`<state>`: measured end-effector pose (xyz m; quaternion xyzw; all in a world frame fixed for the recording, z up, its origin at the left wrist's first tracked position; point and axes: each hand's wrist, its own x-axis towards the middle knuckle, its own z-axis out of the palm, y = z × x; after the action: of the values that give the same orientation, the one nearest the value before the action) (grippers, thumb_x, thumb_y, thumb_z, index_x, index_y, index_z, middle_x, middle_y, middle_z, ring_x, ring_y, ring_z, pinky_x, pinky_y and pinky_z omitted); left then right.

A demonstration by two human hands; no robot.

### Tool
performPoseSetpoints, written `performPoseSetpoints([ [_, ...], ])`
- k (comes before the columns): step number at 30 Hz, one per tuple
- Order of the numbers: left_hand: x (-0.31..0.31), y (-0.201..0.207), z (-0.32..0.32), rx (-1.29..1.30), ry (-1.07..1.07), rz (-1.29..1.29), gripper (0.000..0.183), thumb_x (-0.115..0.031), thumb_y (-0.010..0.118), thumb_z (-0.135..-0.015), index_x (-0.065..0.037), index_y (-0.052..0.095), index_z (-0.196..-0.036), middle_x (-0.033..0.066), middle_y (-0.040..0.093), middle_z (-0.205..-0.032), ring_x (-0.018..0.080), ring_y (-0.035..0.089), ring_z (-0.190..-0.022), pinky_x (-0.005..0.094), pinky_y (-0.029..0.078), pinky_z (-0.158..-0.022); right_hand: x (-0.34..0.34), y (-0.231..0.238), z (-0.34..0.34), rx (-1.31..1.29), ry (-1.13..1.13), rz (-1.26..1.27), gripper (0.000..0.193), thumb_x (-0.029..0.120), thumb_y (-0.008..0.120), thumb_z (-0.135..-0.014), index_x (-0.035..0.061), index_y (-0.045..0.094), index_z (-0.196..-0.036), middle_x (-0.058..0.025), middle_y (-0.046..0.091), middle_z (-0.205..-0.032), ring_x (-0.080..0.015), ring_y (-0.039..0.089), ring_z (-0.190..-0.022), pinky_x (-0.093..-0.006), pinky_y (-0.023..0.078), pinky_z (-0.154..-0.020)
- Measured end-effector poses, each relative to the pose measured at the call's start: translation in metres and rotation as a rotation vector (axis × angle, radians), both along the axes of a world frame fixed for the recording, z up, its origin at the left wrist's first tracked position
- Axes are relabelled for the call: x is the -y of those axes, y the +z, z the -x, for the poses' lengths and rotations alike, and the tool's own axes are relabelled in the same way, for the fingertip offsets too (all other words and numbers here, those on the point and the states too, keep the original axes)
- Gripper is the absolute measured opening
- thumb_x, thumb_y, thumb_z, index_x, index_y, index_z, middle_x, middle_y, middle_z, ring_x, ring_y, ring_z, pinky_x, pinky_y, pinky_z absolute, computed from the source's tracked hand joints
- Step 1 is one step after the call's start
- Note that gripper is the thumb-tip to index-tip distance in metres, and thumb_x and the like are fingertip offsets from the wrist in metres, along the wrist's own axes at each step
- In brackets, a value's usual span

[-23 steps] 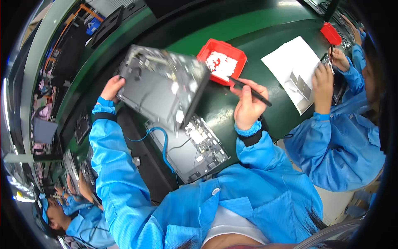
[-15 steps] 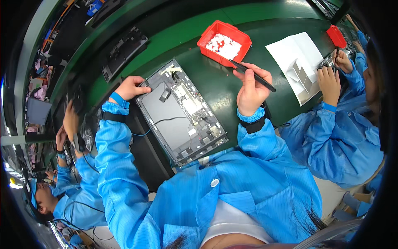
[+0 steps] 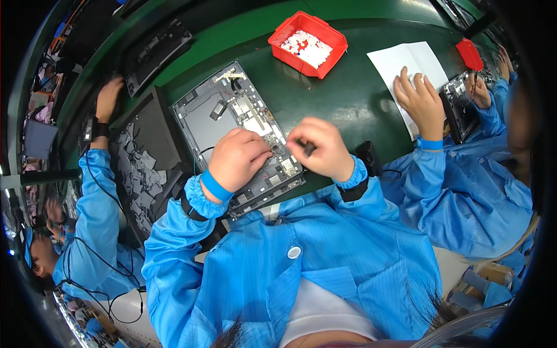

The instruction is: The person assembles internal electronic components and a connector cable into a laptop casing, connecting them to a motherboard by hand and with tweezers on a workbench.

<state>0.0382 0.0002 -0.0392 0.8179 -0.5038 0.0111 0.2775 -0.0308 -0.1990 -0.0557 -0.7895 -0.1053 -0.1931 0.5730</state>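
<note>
In front of me lies an opened flat grey device chassis (image 3: 194, 124), like a laptop body, tilted on the green table, with circuit boards along its right side. My left hand (image 3: 237, 158) rests over the lower middle of the chassis. Its thumb and fingertips are pinched together at the board; whatever is between them is too small to make out. Just right of it, at the chassis edge, my right hand (image 3: 325, 145) is closed, with the dark end of the black tweezers (image 3: 308, 148) showing under the curled fingers. Their tips are hidden.
Beyond the chassis stands a red bin (image 3: 337, 55) of small white pieces. Left is a black tray (image 3: 152, 116) with dark scraps, near a co-worker's arm (image 3: 104, 180). At right, another co-worker's hand (image 3: 422, 107) is over a white sheet (image 3: 383, 64), beside a second device (image 3: 461, 113).
My left hand has left the chassis's far left corner and come onto the board. My right hand has lowered from near the red bin to the chassis edge. The left tray's scraps now show.
</note>
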Motion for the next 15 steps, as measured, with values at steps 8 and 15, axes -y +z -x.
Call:
performPoseSetpoints([
  [8, 0.004, 0.007, 0.005, -0.575, 0.331, 0.024, 0.008, -0.001, 0.066, -0.071, 0.000, 0.066, -0.079, 0.0083, 0.061, -0.077, 0.0135, 0.057, -0.061, 0.0244, 0.046, -0.055, -0.017, -0.026, -0.004, 0.252, 0.053, 0.396, 0.013, 0.011, 0.069, -0.065, 0.0089, 0.056, -0.069, -0.0052, 0.052, -0.066, -0.0242, 0.054, -0.061, -0.0366, 0.042, -0.053],
  [15, 0.007, -0.001, 0.003, -0.205, 0.134, 0.070, 0.012, -0.001, 0.067, -0.069, -0.001, 0.065, -0.081, 0.0094, 0.058, -0.072, 0.0174, 0.057, -0.061, 0.0264, 0.046, -0.056, -0.019, -0.024, -0.005, 0.190, 0.037, 0.389, 0.013, 0.011, 0.068, -0.065, 0.0080, 0.057, -0.069, -0.0054, 0.051, -0.066, -0.0253, 0.053, -0.060, -0.0361, 0.042, -0.053],
])
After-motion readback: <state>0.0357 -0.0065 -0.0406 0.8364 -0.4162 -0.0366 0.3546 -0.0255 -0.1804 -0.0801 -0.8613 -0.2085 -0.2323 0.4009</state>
